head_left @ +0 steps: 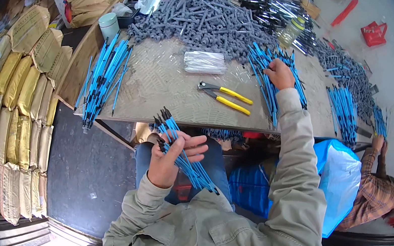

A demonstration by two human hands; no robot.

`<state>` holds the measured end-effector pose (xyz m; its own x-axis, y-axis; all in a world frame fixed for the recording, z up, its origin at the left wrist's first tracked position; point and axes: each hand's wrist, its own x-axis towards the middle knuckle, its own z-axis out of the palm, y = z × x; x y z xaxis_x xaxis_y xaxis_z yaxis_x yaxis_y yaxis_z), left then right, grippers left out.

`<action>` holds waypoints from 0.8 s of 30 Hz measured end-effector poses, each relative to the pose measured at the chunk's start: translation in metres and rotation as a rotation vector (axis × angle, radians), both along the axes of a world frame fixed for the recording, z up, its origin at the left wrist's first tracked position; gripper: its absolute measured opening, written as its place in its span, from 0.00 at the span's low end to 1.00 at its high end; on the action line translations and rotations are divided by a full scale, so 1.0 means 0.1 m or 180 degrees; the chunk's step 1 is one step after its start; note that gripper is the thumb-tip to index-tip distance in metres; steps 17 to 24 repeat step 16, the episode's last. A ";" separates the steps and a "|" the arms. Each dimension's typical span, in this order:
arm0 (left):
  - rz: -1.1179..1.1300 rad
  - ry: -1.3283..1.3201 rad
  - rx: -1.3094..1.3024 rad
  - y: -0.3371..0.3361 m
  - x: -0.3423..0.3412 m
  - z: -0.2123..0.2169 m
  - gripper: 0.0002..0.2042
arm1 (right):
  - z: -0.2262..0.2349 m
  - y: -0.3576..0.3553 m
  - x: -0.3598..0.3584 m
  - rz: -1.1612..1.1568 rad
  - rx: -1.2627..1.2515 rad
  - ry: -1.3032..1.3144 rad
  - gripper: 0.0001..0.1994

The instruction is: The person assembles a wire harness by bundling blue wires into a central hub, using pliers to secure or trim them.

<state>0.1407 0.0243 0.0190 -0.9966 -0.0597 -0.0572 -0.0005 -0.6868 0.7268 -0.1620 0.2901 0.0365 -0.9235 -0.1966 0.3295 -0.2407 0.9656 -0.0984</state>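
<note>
A bundle of thin blue rods with black ends lies across my left hand, over my lap. The thumb presses on the bundle while the fingers stretch out beyond it. My right hand is over a pile of similar blue rods at the right of the table, its fingers curled and closed. What they pinch is hidden. Between the hands, pliers with yellow handles lie on the table. Behind them is a stack of clear thin tubes.
Grey plastic parts form a big heap at the back. More blue rods overhang the table's left front edge. A jar with a yellow lid stands behind my right hand. A co-worker sits at the right, past a blue-and-white bag.
</note>
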 end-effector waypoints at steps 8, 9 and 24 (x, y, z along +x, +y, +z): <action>0.0170 -0.0089 -0.0681 -0.03 -0.08 -0.11 0.15 | 0.49 -0.50 1.48 0.1472 -0.3002 -0.0180 0.05; 0.0444 -0.0047 -0.0623 -0.03 -0.12 -0.10 0.15 | 0.45 -0.58 1.73 0.1601 -0.3138 -0.0293 0.04; 0.0749 0.0651 -0.0802 0.04 -0.18 -0.08 0.19 | -0.18 -1.14 2.40 0.2285 -0.2870 0.0142 0.04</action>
